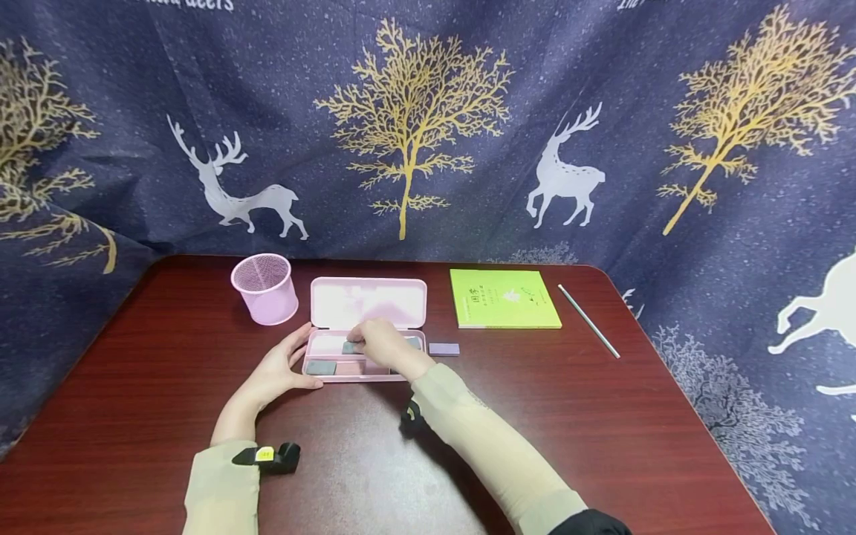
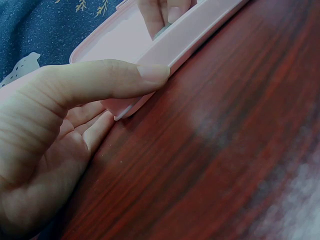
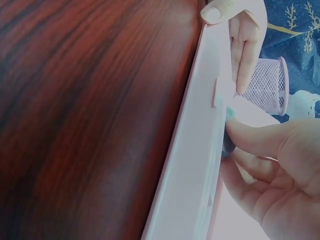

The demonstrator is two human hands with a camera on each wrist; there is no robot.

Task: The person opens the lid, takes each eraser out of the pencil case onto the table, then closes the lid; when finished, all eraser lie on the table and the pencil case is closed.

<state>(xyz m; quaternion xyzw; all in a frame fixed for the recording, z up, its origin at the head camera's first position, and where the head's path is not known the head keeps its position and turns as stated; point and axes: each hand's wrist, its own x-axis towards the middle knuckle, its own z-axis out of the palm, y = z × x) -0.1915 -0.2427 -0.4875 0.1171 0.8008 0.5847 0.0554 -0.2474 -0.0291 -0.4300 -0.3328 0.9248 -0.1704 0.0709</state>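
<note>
A pink pencil case [image 1: 364, 379] lies on the table with its lid [image 1: 334, 303] raised toward the back. My left hand [image 1: 273, 373] holds its left end, thumb along the front wall and the other fingers around the far side. Over the back compartment, my right hand [image 1: 383, 343] pinches a small grey-green eraser [image 1: 348, 348] between thumb and fingers; much of it is hidden by them. Another grey eraser [image 1: 321, 368] lies in the front left compartment. A greyish block [image 1: 414, 342] shows at the right end, partly behind the right hand.
A lilac eraser [image 1: 444, 349] lies just right of the case. Behind to the left stands a pink mesh pen holder [image 1: 270, 303]. A green book [image 1: 504, 299] and a thin pale stick [image 1: 588, 321] lie to the right. A dark printed cloth [image 1: 455, 223] hangs behind the table.
</note>
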